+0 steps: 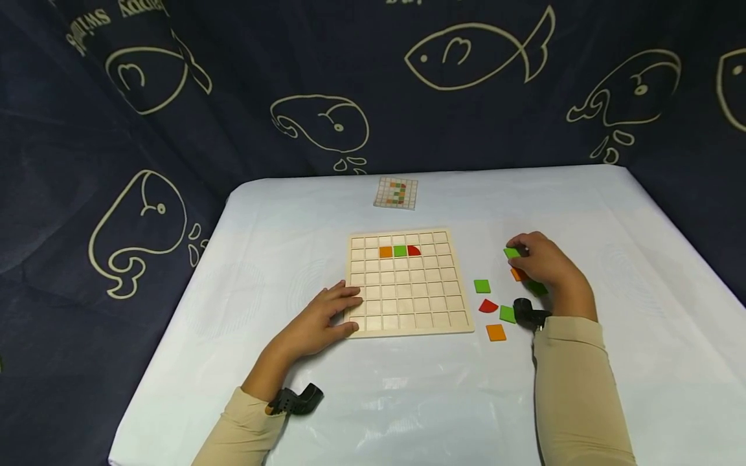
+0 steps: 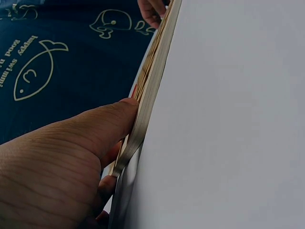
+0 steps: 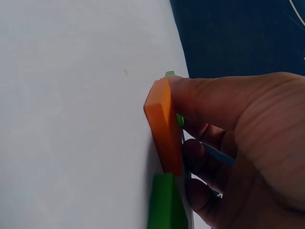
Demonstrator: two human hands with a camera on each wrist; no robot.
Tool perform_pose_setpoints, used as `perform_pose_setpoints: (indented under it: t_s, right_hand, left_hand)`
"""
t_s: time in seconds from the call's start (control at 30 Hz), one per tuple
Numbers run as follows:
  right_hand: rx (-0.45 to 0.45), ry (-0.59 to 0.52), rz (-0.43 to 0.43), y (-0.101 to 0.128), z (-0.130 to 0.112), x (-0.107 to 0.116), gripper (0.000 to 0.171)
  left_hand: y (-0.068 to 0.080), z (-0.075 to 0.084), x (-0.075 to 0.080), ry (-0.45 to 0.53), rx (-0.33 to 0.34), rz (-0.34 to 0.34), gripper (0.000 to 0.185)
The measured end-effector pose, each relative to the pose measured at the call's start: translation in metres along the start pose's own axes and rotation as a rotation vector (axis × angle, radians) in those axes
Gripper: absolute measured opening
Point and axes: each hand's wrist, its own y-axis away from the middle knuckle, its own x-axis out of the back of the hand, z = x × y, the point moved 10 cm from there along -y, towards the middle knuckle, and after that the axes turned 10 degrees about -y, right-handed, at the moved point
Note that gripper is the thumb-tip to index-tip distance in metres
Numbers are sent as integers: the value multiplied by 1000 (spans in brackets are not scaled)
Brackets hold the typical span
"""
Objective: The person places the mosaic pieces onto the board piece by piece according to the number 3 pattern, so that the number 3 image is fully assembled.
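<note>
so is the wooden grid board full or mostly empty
Mostly empty. The wooden grid board holds only three pieces in its second row: an orange tile, a green tile and a red quarter-round.

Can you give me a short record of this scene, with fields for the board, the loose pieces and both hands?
board: wooden grid board on white table
pieces on board: orange, green, red quarter-round, side by side in one row
loose pieces: green, red, green, orange, right of board
left hand: rests on board's left edge
right hand: pinches green piece
pattern card: behind board
</note>
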Motion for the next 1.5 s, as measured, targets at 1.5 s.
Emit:
perform_pose_setpoints:
  t_s: [1.5]
  right_hand:
    - [159, 31, -15, -6, -74, -27, 24]
  left_hand:
    - [0, 0, -1, -26, 14, -18, 50]
